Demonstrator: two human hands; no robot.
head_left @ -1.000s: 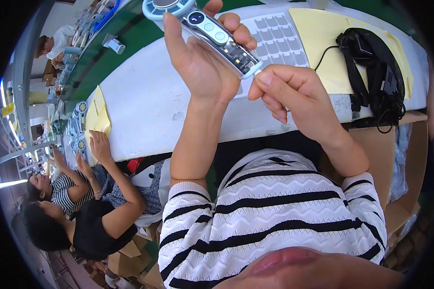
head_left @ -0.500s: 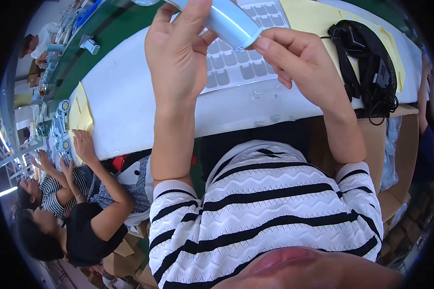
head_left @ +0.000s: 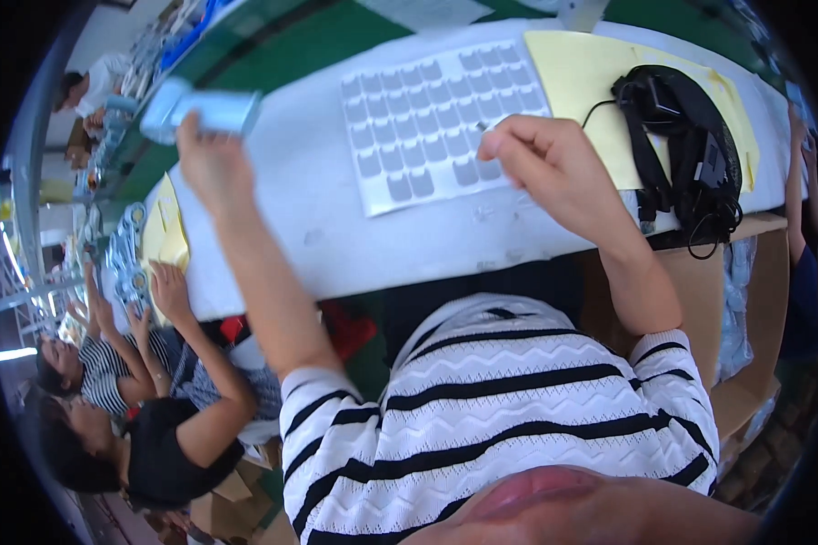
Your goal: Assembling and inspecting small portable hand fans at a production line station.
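Observation:
My left hand (head_left: 214, 163), smeared by motion, is closed on a light blue plastic housing (head_left: 223, 111). The housing has a rounded end at its left and is held over the far left edge of the white table (head_left: 282, 218). My right hand (head_left: 550, 173) is pinched, thumb against forefinger, above a white sheet with rows of grey labels (head_left: 409, 118). A small dark tip shows at those fingertips; I cannot make out what it is. Some label places on the sheet's nearest row are bare.
Yellow paper (head_left: 563, 77) lies right of the sheet, with a black strap and cables (head_left: 682, 145) on it. A green conveyor (head_left: 309, 50) runs behind the table. Co-workers (head_left: 173, 418) sit at left. A cardboard box (head_left: 745, 309) stands at right.
My left hand has swung left with the light blue housing, away from my right hand. The right hand has let go of the housing's end and dropped slightly nearer, over the label sheet.

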